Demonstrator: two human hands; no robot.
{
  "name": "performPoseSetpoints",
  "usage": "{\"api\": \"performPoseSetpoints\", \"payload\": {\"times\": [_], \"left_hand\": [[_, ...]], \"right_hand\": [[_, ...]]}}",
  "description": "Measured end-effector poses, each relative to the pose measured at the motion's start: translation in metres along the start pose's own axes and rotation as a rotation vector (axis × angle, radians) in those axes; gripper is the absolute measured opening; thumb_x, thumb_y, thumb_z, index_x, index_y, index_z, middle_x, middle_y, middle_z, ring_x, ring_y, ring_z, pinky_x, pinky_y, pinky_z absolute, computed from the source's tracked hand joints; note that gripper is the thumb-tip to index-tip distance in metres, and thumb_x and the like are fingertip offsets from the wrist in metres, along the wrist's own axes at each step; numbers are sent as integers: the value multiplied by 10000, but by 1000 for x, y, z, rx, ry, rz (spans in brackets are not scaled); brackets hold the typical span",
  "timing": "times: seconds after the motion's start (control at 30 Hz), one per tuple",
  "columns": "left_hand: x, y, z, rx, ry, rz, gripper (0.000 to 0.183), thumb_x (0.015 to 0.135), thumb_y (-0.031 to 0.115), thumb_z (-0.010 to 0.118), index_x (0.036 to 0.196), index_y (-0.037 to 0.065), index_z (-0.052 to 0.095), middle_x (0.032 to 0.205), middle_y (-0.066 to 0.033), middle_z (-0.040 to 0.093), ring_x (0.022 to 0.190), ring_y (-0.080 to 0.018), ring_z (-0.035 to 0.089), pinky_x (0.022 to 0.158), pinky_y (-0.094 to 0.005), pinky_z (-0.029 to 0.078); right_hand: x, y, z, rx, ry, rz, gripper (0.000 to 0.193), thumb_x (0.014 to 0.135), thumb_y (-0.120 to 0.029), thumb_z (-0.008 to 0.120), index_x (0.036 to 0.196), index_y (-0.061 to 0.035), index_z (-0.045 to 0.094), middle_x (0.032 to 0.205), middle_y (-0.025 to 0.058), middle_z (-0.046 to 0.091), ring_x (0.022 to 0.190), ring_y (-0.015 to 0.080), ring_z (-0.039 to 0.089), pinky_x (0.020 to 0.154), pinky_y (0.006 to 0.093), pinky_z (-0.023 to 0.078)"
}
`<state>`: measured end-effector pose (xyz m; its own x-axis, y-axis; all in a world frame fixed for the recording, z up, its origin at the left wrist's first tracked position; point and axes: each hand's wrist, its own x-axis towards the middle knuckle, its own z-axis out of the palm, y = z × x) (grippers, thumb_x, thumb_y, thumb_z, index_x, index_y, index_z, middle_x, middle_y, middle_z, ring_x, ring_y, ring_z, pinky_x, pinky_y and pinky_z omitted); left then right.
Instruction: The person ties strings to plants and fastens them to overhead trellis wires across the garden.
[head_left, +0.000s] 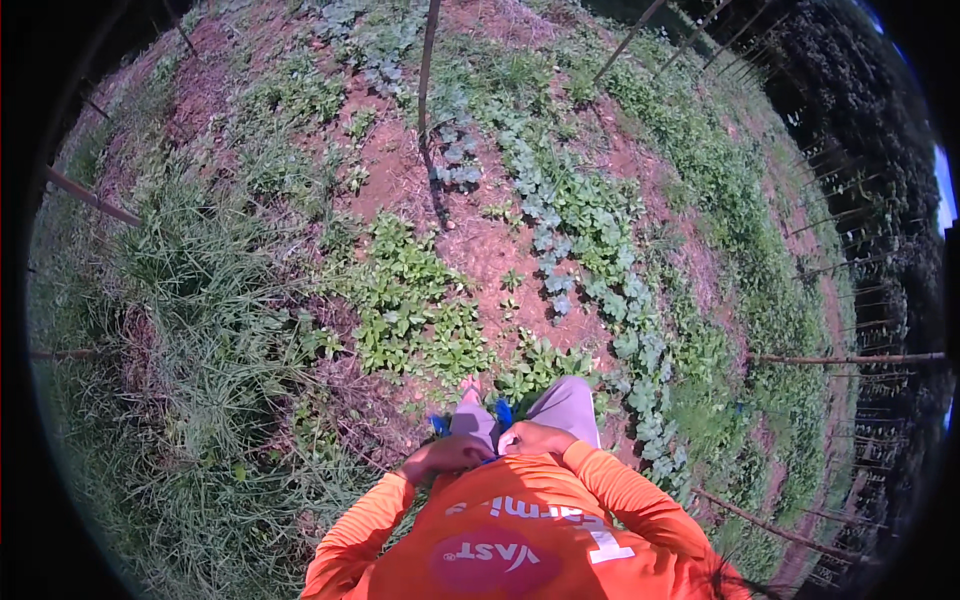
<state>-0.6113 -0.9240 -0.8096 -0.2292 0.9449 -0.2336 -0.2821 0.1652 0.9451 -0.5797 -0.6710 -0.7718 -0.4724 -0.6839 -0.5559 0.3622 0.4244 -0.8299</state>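
Both hands are at my waist, in front of the orange shirt (530, 500) and above grey trousers (567, 405). My left hand (447, 455) is curled in against the shirt's lower edge, its fingertips in shadow. Close beside it, my right hand (537, 438) is closed near the waistband. A small pale bit shows at its fingers, too small to name. Bright blue pieces (503, 411) show by my legs; I cannot tell what they are. Part of a foot (470, 384) shows beyond the left trouser leg.
Low leafy plants (400, 295) grow just ahead on reddish soil (485, 255). A row of broad grey-green leaves (640, 345) runs along the right. Tall grass (200, 290) stands at the left. Wooden stakes rise around, one straight ahead (428, 70), another at the right (850, 358).
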Motion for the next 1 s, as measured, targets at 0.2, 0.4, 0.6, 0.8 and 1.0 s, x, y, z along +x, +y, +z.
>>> {"api": "performPoseSetpoints", "payload": {"times": [0.2,0.4,0.6,0.8,1.0], "left_hand": [[-13,26,-22,-45,55,-315,258,861,37,595,1100,26,692,967,-34,714,879,-94,623,803,-274,506],[-4,64,-64,-107,60,-422,175,911,97,640,1058,22,697,957,9,704,875,-57,579,818,-266,487],[10,62,-120,49,14,-549,182,905,89,650,1066,20,700,985,10,709,903,-58,587,863,-271,479],[49,89,-185,219,-1,-478,239,887,131,668,1114,60,685,1037,-72,708,959,-186,644,894,-330,487],[196,186,-208,303,309,-279,506,976,220,540,1442,69,414,1380,-174,521,1278,-264,501,1070,-365,377]], "right_hand": [[24,2,-9,116,47,-181,255,841,-195,651,1035,-32,676,1016,133,700,884,229,652,820,357,506],[57,7,-45,125,201,-249,297,894,-222,653,1097,-8,690,1096,145,696,1006,214,646,875,341,500],[-2,39,-178,1111,1139,-172,122,1001,-141,467,970,-32,512,1055,166,663,886,271,683,789,364,567],[-151,197,-238,1121,1778,173,124,956,-181,540,865,-97,548,653,-7,520,490,103,509,464,294,498],[-55,-21,-263,810,1054,-29,203,934,-208,654,967,-14,704,678,-2,627,545,54,555,477,222,435]]}}
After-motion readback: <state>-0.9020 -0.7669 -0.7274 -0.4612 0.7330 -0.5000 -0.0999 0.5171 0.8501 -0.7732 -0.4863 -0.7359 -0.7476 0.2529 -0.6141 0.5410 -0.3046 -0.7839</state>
